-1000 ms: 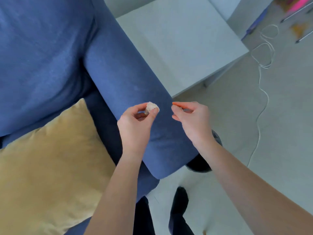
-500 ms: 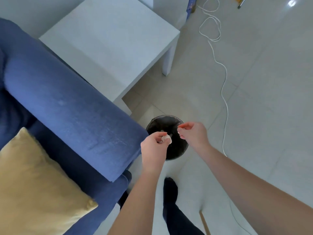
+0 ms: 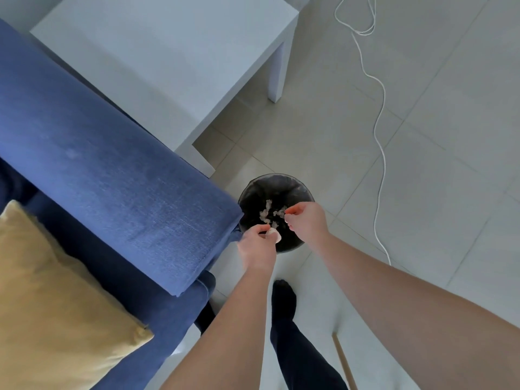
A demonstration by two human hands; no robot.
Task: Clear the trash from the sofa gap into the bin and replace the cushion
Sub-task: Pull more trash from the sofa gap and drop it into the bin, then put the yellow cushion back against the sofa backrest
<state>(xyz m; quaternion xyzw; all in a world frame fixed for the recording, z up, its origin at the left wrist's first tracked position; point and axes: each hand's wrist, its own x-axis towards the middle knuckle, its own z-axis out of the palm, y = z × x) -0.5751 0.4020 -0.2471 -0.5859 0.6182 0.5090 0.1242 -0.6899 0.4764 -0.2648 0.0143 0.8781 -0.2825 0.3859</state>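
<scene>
A round black bin stands on the floor by the end of the blue sofa's armrest. Pale crumpled scraps lie inside it. My left hand is over the bin's near rim, pinching a small whitish scrap of trash. My right hand hovers over the bin's right side with fingertips pinched; something orange-red shows at them, too small to tell whether it is a thing or a nail. A yellow cushion lies on the sofa seat at the lower left.
A white side table stands behind the armrest. A white cable trails across the tiled floor on the right. My dark-socked feet stand just below the bin. A thin wooden stick lies on the floor at the bottom.
The view swung from the sofa to the floor. Both hands travelled from above the armrest to over the bin. The left hand still pinches the scrap.
</scene>
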